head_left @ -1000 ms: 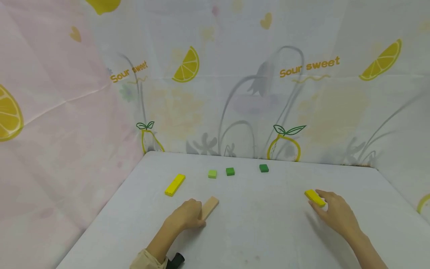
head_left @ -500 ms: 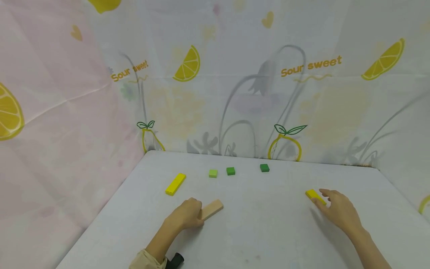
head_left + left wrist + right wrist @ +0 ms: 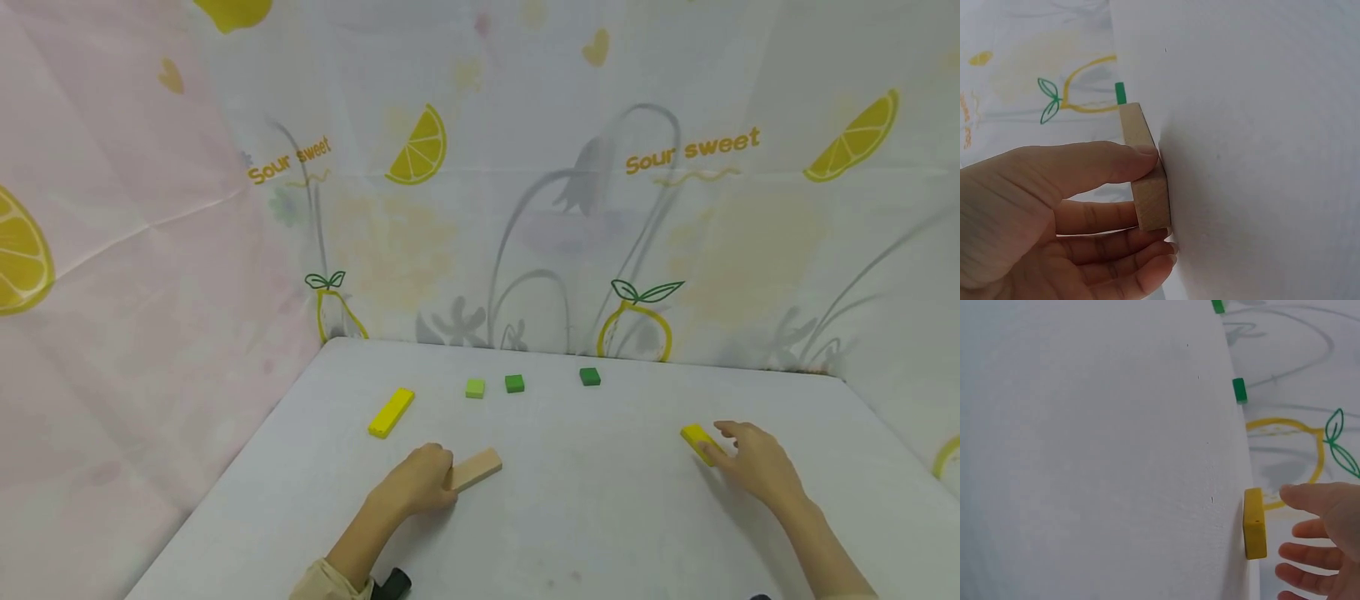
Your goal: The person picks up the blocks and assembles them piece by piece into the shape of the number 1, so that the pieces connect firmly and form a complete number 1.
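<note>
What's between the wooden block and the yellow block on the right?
Just bare white table between the wooden block and that yellow block; the head view shows it.

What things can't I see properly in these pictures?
- Head view: one end of the wooden block, hidden by the left hand.
- Head view: what the little dark thing by the right arm is; the bottom edge cuts it off.
- Right wrist view: the rest of the topmost green block, cut off by the top edge.
- Right wrist view: part of the right hand, cut off by the right edge.
</note>
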A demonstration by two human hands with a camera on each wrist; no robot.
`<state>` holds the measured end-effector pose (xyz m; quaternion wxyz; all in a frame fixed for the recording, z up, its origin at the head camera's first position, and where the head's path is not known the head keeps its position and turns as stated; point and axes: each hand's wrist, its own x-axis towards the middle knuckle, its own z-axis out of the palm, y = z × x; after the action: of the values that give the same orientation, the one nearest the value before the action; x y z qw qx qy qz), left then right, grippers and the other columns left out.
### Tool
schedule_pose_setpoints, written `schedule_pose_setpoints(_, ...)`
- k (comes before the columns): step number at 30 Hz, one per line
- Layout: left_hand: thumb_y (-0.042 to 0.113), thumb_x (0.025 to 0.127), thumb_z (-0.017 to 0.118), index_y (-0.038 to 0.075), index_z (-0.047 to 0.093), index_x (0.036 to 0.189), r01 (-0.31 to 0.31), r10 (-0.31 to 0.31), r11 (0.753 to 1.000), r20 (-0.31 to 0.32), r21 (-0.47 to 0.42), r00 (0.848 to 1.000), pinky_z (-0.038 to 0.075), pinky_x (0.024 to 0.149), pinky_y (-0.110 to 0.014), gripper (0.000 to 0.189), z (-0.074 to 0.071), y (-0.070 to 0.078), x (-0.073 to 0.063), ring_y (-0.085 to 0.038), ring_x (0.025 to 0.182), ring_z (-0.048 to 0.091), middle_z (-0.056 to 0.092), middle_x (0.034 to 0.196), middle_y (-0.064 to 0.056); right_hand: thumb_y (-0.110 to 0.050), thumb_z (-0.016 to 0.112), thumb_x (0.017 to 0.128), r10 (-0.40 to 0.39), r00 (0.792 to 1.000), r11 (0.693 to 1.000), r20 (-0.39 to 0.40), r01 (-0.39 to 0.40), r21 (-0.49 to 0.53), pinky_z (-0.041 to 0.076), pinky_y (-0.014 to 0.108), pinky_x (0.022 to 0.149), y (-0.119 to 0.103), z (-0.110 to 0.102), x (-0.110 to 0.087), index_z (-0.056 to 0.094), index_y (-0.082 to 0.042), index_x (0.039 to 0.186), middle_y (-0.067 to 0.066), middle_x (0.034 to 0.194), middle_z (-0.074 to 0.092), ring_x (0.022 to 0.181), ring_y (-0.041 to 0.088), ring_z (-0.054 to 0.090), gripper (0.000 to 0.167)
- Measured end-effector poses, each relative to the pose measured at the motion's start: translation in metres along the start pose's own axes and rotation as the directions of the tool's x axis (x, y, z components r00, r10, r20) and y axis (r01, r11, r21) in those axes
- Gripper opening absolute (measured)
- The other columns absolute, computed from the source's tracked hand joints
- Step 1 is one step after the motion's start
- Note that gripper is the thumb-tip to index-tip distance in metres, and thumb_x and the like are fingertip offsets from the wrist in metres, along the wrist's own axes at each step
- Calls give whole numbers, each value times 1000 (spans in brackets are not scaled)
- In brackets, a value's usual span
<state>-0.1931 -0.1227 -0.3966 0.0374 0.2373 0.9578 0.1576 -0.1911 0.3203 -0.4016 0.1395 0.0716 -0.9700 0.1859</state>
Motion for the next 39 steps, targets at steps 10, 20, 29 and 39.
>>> schedule_pose_setpoints(10, 10, 72, 76, 3, 57, 73, 0, 0, 1000, 4, 8, 1000, 41, 53, -23, 21, 0, 0, 0, -12, 60, 43, 47, 68, -1, -23, 67, 85, 30, 992, 999, 122, -32, 16, 49, 53, 70, 11, 1, 14, 56, 17, 111, 34, 100, 61, 87, 46, 59, 49)
schedule_pose_setpoints(20, 10, 72, 77, 3, 56, 72, -2, 2, 1000, 3, 21, 1000, 41, 53, -23, 22, -1, 1, 0, -12, 60, 43, 47, 68, -1, -23, 67, 85, 19, 965, 998, 262, -36, 60, 49, 42, 64, 19, -3, 19, 50, 18, 117, 20, 85, 63, 76, 30, 59, 55)
schedule_pose_setpoints(29, 13, 72, 77, 3, 56, 73, -12, 12, 1000, 6, 27, 1000, 40, 53, -21, 23, 1, 0, 1, -11, 60, 42, 47, 68, -1, -26, 66, 85, 60, 948, 996, 314, -79, 49, 49, 39, 62, 19, -4, 17, 48, 19, 118, 19, 83, 63, 73, 25, 57, 58)
schedule_pose_setpoints(39, 12, 73, 77, 3, 55, 73, -42, 42, 998, 0, 36, 999, 37, 53, -22, 24, 1, -1, 1, -11, 61, 40, 44, 67, 0, -26, 70, 83, 32, 941, 996, 336, -59, 71, 50, 39, 64, 15, -7, 15, 48, 19, 118, 13, 83, 64, 73, 23, 58, 61)
